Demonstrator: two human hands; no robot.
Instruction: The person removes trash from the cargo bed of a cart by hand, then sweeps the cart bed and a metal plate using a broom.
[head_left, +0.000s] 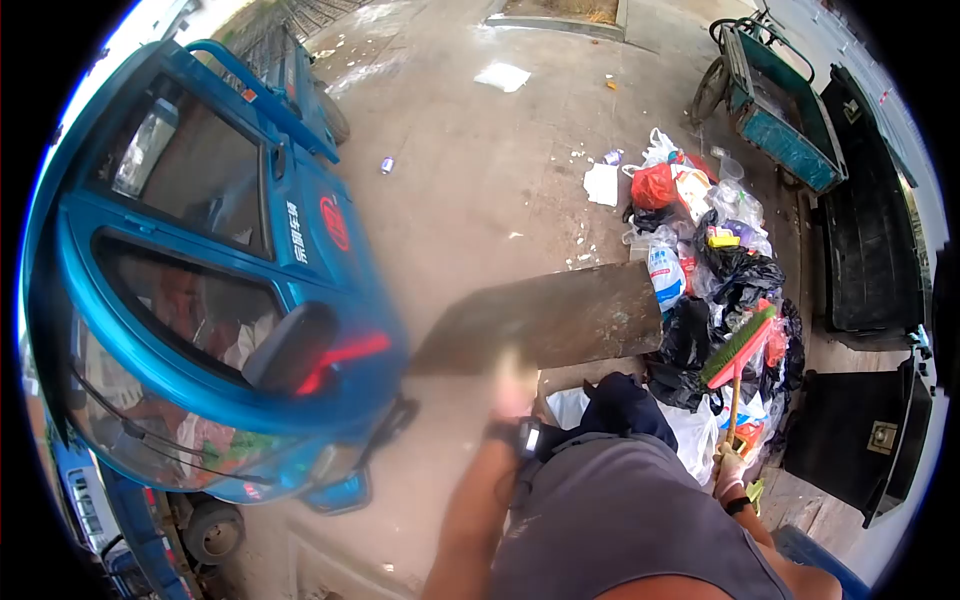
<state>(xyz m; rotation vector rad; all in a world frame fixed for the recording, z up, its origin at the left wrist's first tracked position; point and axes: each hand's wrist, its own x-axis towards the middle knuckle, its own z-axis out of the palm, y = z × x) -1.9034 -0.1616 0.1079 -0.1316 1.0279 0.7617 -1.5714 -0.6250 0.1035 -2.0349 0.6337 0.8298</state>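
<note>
My right hand (731, 468), in a light glove, is wrapped round the wooden handle of a broom (739, 348). The broom's pink head with green bristles rests against the garbage bags (735, 270). My left hand (515, 388), smeared by motion, is at the near edge of a flat, dark, dirty board (560, 318) and appears to grip it. Its separate fingers cannot be made out. The board's right end touches the heap of black, white and clear bags, and its left end is blurred.
A blue three-wheeled vehicle (300, 270) stands close on my left. Black bins (850, 430) line the right side, with a green cart (785, 125) beyond them. A white sheet (503, 77), a can (387, 165) and scraps litter the ground.
</note>
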